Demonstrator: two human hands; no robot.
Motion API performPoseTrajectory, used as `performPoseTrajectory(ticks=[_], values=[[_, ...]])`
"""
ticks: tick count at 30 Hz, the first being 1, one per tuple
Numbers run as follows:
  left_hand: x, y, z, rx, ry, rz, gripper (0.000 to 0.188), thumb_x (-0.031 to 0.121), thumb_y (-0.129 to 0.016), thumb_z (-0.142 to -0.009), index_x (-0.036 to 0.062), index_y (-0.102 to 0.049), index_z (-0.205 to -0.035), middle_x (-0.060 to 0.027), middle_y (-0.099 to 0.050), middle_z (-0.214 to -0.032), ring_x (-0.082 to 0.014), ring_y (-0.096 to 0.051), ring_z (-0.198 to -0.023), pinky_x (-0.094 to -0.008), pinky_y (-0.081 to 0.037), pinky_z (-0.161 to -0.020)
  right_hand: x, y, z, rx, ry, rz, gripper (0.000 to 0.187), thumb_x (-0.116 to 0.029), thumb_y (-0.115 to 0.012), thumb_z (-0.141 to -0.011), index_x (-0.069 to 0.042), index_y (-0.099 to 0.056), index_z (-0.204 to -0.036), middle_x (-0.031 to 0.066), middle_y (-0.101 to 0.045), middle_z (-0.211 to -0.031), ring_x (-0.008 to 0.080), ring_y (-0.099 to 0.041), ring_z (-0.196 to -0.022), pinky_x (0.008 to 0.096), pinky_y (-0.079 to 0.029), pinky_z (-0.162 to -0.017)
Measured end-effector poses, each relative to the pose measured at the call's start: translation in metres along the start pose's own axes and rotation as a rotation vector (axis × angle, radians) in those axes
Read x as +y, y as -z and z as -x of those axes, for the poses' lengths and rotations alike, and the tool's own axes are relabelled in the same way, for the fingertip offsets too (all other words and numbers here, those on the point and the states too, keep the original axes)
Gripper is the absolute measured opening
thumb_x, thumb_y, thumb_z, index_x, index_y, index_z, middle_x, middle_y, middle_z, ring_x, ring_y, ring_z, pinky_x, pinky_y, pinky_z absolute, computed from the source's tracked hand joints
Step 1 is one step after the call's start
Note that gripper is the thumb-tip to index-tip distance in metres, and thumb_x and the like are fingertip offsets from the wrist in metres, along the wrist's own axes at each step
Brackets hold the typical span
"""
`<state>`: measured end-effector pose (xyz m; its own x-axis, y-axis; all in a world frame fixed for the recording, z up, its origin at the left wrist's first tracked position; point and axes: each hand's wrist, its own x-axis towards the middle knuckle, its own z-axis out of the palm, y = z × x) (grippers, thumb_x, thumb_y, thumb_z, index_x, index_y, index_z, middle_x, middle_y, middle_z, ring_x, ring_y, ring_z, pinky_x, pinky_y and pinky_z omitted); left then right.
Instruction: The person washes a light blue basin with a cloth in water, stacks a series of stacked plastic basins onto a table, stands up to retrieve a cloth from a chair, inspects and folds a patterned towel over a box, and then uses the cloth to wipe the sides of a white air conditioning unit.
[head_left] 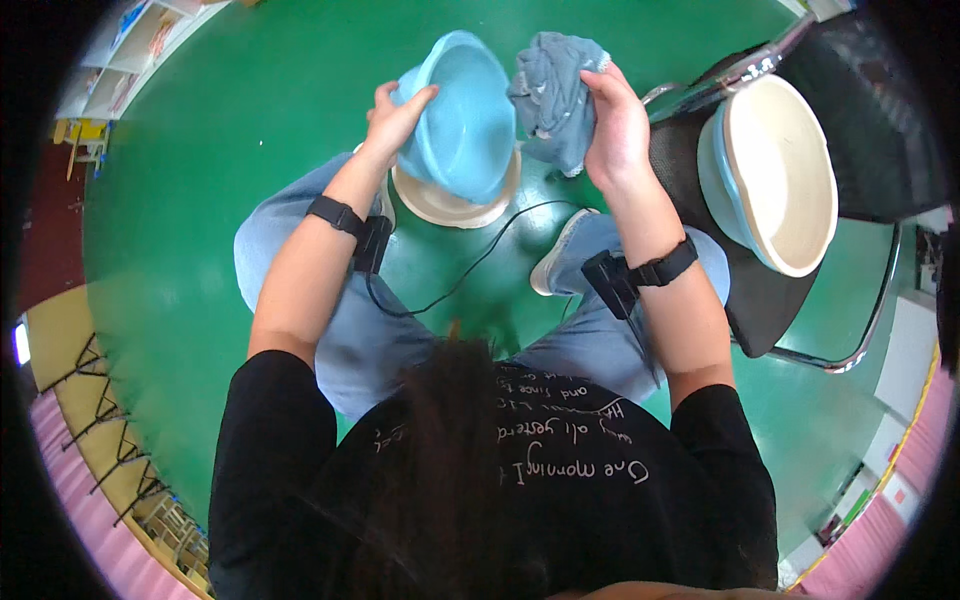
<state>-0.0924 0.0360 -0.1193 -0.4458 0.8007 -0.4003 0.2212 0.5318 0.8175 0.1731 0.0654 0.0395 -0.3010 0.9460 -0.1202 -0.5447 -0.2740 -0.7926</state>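
Note:
My left hand (393, 122) grips the rim of a light blue plastic basin (468, 120), which is tilted on its side with its inside toward me. A bunched grey-blue cloth (556, 100) with pale edging hangs from my right hand (615, 130), its fingers closed on the cloth's right side. The cloth is just right of the blue basin, with a narrow gap between them. Under the blue basin is a cream basin (440, 208) on the floor between my feet, mostly hidden by the blue one.
On a black chair (770, 310) at my right stands a cream-lined basin (785, 180) with a blue outside. A thin black cable (470, 270) runs between my wrist straps. White shelves (125, 60) stand at the far left on the green floor (180, 260).

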Motion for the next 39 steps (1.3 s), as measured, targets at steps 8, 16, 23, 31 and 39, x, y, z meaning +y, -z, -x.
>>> performPoseTrajectory(ticks=[8, 16, 23, 31, 39], values=[[-0.017, -0.03, -0.004, -0.172, 0.188, 0.149, 0.073, 0.053, -0.054, -0.088, 0.005, -0.038, -0.141, -0.0177, -0.048, -0.135, -0.0332, -0.052, -0.118, -0.0502, -0.045, -0.094, -0.006, 0.024, -0.004, 0.026, 0.033, -0.048, 0.024, -0.007, -0.045, -0.088, -0.002, -0.059, -0.107, 0.0079, -0.065, -0.09, 0.0174, -0.064, -0.076, 0.0305, -0.053, -0.064], [-0.111, -0.021, -0.05, -0.125, 0.468, 0.057, 0.056, 0.032, -0.052, -0.088, 0.0079, -0.036, -0.136, -0.0209, -0.054, -0.122, -0.04, -0.059, -0.105, -0.061, -0.051, -0.074, -0.004, 0.026, -0.004, 0.018, 0.06, -0.057, 0.021, -0.008, -0.046, -0.089, -0.002, -0.058, -0.105, 0.009, -0.066, -0.094, 0.018, -0.065, -0.081, 0.0302, -0.053, -0.071], [-0.144, 0.029, -0.07, 0.121, 0.25, -0.278, 0.057, 0.011, -0.053, -0.085, 0.0059, -0.029, -0.137, -0.0223, -0.048, -0.127, -0.0421, -0.058, -0.105, -0.0576, -0.056, -0.072, 0.007, 0.008, -0.011, 0.055, 0.074, 0.062, 0.019, -0.01, -0.052, -0.087, -0.002, -0.059, -0.102, 0.0065, -0.062, -0.084, 0.0145, -0.06, -0.07, 0.029, -0.05, -0.062], [-0.164, -0.026, -0.046, 0.02, 0.364, -0.302, 0.063, 0.013, -0.058, -0.087, 0.0059, -0.027, -0.141, -0.0221, -0.05, -0.127, -0.0406, -0.057, -0.107, -0.059, -0.054, -0.074, 0.018, 0.025, -0.019, 0.14, 0.038, 0.196, 0.018, -0.013, -0.055, -0.085, -0.003, -0.06, -0.1, 0.0052, -0.062, -0.083, 0.0138, -0.059, -0.07, 0.0288, -0.049, -0.06], [-0.177, 0.007, -0.074, -0.084, 0.341, -0.551, 0.085, 0.023, -0.069, -0.077, 0.0049, -0.023, -0.146, -0.0258, -0.039, -0.14, -0.0389, -0.047, -0.124, -0.0446, -0.047, -0.097, -0.001, -0.001, -0.009, 0.101, 0.007, 0.262, 0.032, -0.016, -0.052, -0.08, 0.002, -0.059, -0.104, 0.016, -0.065, -0.092, 0.0232, -0.062, -0.082, 0.0372, -0.049, -0.068]])
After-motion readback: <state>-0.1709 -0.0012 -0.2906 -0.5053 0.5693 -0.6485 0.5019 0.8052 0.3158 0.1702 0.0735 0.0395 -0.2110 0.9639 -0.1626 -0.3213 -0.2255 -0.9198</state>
